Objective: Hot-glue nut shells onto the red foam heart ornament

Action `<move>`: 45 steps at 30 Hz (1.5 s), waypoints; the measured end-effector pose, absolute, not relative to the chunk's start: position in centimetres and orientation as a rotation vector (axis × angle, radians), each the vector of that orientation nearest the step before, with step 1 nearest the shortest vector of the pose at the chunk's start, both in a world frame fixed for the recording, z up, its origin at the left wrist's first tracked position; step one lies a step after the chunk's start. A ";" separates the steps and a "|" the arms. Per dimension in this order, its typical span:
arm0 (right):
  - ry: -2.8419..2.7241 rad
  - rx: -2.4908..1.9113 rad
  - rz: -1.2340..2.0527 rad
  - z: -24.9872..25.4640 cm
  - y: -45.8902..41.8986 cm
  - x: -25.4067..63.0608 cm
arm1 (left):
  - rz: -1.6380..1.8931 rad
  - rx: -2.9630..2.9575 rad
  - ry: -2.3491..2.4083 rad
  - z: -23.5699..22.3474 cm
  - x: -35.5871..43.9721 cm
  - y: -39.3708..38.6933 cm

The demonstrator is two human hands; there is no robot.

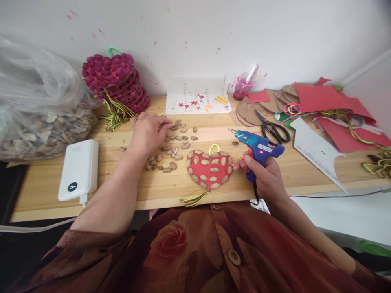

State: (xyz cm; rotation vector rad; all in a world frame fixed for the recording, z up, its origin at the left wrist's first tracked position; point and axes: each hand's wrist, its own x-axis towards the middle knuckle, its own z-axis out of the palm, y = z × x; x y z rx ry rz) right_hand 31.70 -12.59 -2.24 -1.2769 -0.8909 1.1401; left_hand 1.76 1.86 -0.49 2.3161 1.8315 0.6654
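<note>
My right hand (259,169) is wrapped round the handle of a blue hot glue gun (255,142), whose nozzle points left and whose small red light is lit. Its fingertips come close to the right edge of a red heart (200,167) with peanuts stuck around its rim and in rows across it. A yellow loop tops the heart, and a yellow-green tassel (195,198) hangs at its point. Over the loose peanuts (185,140) my left hand (149,132) has its fingers curled and pinched; what lies between the fingertips is hidden.
At left stand a clear bag of peanuts (42,130) and a white power bank (78,169). Behind lie stacked purple hearts (114,77) and a paper sheet (177,89) with star stickers. Rightward are a pink-stained cup (241,89), black scissors (275,130) and red card (317,97).
</note>
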 end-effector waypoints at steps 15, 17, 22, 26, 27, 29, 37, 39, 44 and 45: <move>-0.869 -1.354 1.140 -1.5 -12.7 31.8 | 0.974 1.947 1.671 4.1 -1.3 0.6; -0.854 -1.369 1.146 -1.4 -12.7 31.7 | 0.876 1.968 1.644 4.3 -1.7 -0.4; -0.788 -1.448 1.128 -0.7 -12.8 31.1 | 0.684 2.035 1.722 3.6 -4.3 -3.0; -0.762 -1.486 1.120 -0.5 -12.8 31.0 | 0.522 2.022 1.829 3.0 -6.6 -5.2; -0.765 -1.491 1.121 -0.5 -12.8 31.0 | 0.501 2.018 1.849 2.8 -7.0 -5.7; -0.769 -1.498 1.117 -0.5 -12.7 31.1 | 0.467 2.014 1.865 2.5 -7.7 -6.4; -0.731 -1.530 1.112 -0.4 -12.6 31.0 | 0.372 1.946 1.848 1.3 -8.1 -7.2; -0.742 -1.530 1.106 -0.5 -12.6 31.0 | 0.344 1.965 1.858 1.3 -7.8 -7.2; -0.750 -1.529 1.101 -0.4 -12.5 30.8 | 0.279 2.003 1.911 1.6 -7.8 -7.6; -0.751 -1.532 1.101 -0.4 -12.6 30.8 | 0.274 2.006 1.914 1.6 -7.9 -7.7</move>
